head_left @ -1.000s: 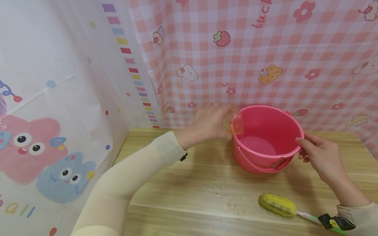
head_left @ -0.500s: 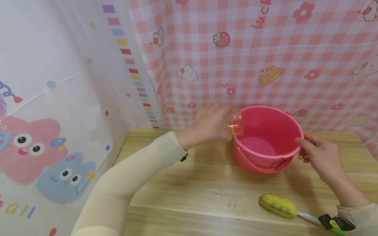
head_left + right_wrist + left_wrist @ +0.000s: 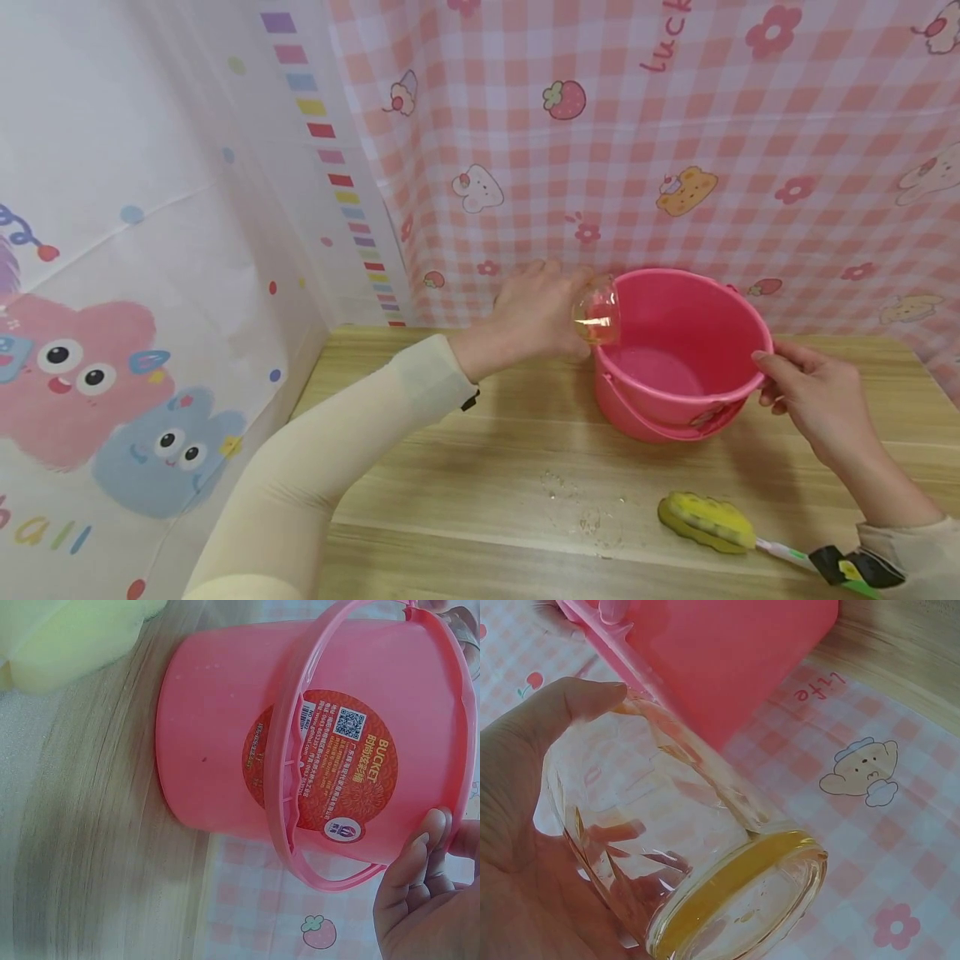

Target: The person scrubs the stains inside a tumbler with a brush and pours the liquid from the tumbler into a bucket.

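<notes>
A pink bucket (image 3: 686,417) stands upright on the table near the back cloth, its handle folded down. At its left rim my left hand (image 3: 536,312) grips a clear amber glass (image 3: 652,795), tipped so that its mouth points at the bucket. A little yellowish liquid lies in the glass near its base. My right hand (image 3: 813,396) pinches the bucket's right rim, thumb inside and fingers outside. In the right wrist view a red label (image 3: 352,757) shows on the bucket's side. The glass's mouth is partly hidden in the left wrist view.
A yellow sponge brush (image 3: 707,522) lies on the table (image 3: 420,517) in front of the bucket, its handle reaching under my right wrist. Small wet drops (image 3: 592,521) spot the wood left of it. A pink checked cloth (image 3: 510,225) hangs close behind.
</notes>
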A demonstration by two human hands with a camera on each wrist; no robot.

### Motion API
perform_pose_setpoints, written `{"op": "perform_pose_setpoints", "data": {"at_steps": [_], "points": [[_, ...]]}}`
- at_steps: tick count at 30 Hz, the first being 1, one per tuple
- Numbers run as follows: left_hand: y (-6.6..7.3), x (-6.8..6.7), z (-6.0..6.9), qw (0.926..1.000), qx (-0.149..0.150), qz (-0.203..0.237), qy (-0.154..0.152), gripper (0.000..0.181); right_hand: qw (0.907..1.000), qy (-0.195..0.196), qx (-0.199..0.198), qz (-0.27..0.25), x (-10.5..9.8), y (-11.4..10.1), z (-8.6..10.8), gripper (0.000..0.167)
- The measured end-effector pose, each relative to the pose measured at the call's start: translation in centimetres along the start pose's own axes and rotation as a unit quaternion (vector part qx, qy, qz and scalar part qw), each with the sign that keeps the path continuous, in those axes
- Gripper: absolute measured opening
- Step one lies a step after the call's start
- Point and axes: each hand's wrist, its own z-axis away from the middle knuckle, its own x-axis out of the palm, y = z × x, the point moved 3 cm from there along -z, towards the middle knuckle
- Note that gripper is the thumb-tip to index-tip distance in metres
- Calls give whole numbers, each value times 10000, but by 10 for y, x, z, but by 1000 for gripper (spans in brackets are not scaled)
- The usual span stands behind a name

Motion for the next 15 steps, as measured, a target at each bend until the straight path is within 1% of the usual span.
{"op": "perform_pose_setpoints", "data": {"at_steps": [8, 15], "points": [[1, 0, -1, 10000, 16, 24, 7, 103, 10000, -11, -10, -17, 0, 1, -1, 61], [3, -1, -2, 9997, -37, -214, -73, 103, 10000, -21, 0, -32, 0, 1, 0, 61]]}}
